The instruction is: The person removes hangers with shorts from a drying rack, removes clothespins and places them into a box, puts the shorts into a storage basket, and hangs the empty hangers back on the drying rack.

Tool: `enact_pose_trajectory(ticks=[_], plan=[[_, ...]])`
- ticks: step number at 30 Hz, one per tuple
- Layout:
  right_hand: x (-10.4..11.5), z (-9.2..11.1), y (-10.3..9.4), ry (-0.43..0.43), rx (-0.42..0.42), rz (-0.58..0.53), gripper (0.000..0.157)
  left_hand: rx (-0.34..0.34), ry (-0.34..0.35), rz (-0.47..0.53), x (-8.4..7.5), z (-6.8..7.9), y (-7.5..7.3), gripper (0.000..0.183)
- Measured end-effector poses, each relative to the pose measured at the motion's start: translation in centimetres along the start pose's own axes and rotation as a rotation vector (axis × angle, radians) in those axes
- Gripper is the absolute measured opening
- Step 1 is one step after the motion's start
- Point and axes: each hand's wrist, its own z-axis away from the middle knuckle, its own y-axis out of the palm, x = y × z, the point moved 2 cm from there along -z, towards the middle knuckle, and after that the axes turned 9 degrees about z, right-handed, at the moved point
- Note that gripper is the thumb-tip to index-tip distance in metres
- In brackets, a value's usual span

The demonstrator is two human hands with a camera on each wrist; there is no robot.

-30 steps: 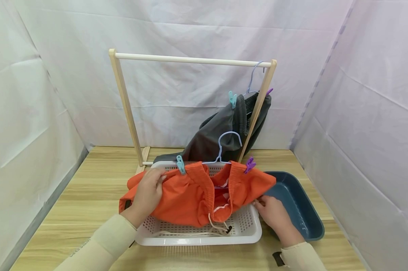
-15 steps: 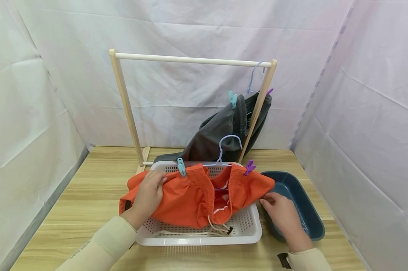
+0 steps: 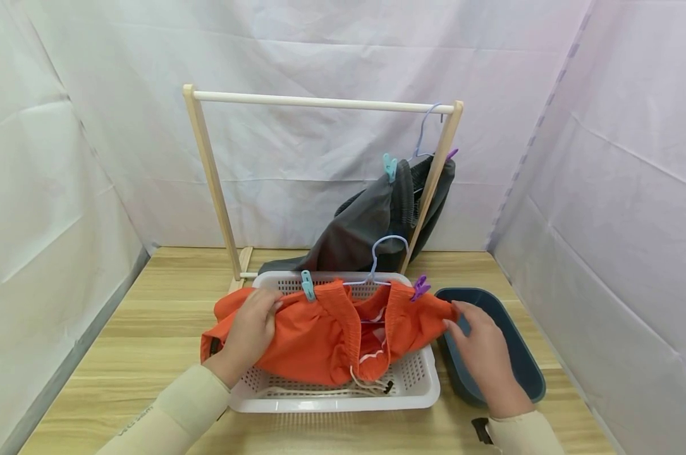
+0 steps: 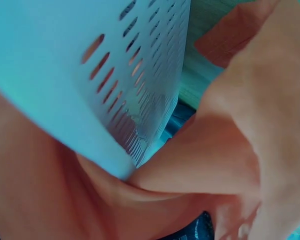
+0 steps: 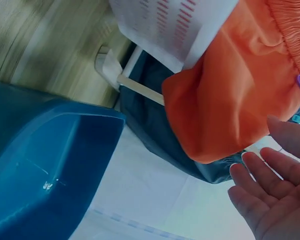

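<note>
Orange drawstring shorts (image 3: 303, 344) lie spread over a white perforated basket (image 3: 331, 403), waistband opening toward me. A pale blue hanger (image 3: 375, 256) is fixed to their waist by a teal clothespin (image 3: 308, 285) on the left and a purple clothespin (image 3: 420, 288) on the right. My left hand (image 3: 248, 335) grips the shorts at their left part, thumb toward the teal clothespin. At the right corner of the shorts is my right hand (image 3: 482, 344). In the right wrist view that hand (image 5: 277, 187) has its fingers apart beside the orange cloth.
Behind the basket stands a wooden rack with a white rail (image 3: 325, 102). Dark grey clothing (image 3: 360, 221) hangs from its right end on another clipped hanger. A dark blue tub (image 3: 527, 363) sits right of the basket, partly beneath my right hand. White cloth walls surround the table.
My right hand has moved right and slightly up along the shorts' right edge, its fingers spreading. The hanger hook and waistband have sunk a little toward me. My left hand has stayed in place.
</note>
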Motion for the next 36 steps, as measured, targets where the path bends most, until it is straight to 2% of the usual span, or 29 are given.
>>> enact_pose_trajectory(ticks=[6, 10, 21, 30, 36], plan=[[-0.4, -1.0, 0.8, -0.070, -0.013, -0.001, 0.039, 0.024, -0.023, 0.001, -0.1, 0.0, -0.1, 0.013], [-0.7, -1.5, 1.1, -0.112, -0.041, -0.003, 0.035, 0.028, -0.012, 0.001, -0.1, 0.0, -0.2, 0.013], [-0.6, -1.8, 1.3, -0.126, -0.036, 0.021, 0.023, 0.081, -0.028, -0.012, -0.1, 0.1, -0.5, 0.013], [-0.3, -1.6, 1.3, -0.161, -0.054, 0.029, 0.023, 0.119, 0.050, -0.079, 0.4, 0.3, -1.0, 0.019], [0.0, -1.4, 1.5, -0.183, -0.070, 0.029, 0.023, 0.175, 0.031, -0.126, 0.7, 0.6, -1.1, 0.022]])
